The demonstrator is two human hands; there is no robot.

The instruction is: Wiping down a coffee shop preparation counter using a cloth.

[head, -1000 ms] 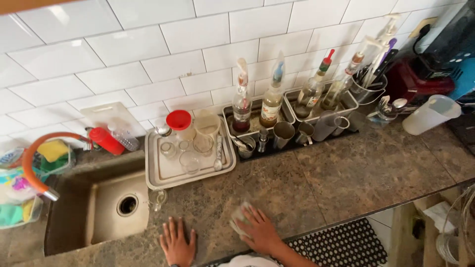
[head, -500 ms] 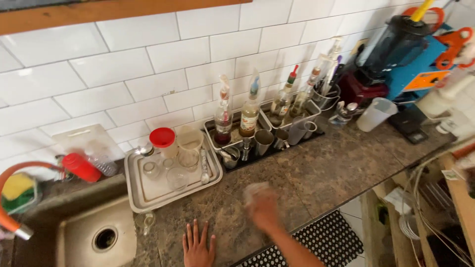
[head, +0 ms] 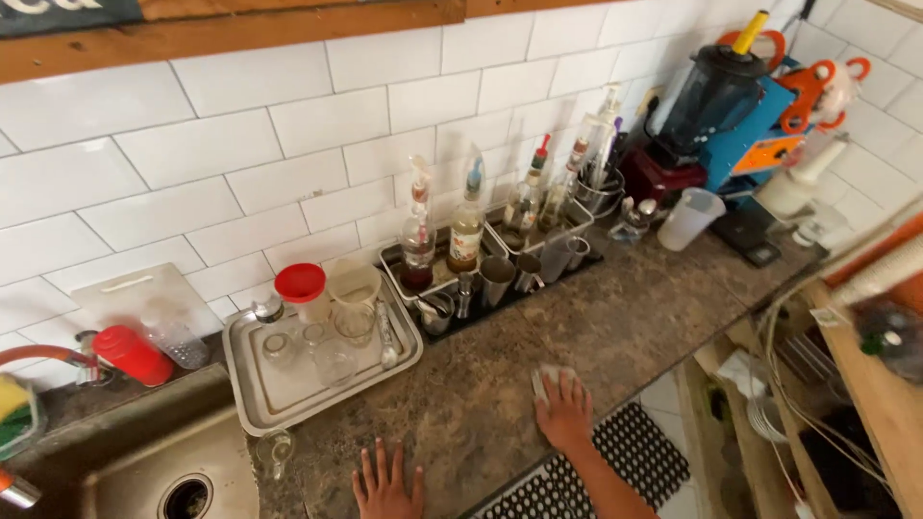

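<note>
Pale cloth now sits further right under our flat right hand; left hand stays splayed on the worktop.

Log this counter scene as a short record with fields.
Surface: speckled stone counter
Right hand: pressed flat on a pale cloth
Left hand: flat on the counter, fingers spread, empty
Behind the hands: metal tray holding glasses and a red-lidded jar
Left: sink
Right end: blender, plastic jug
</note>
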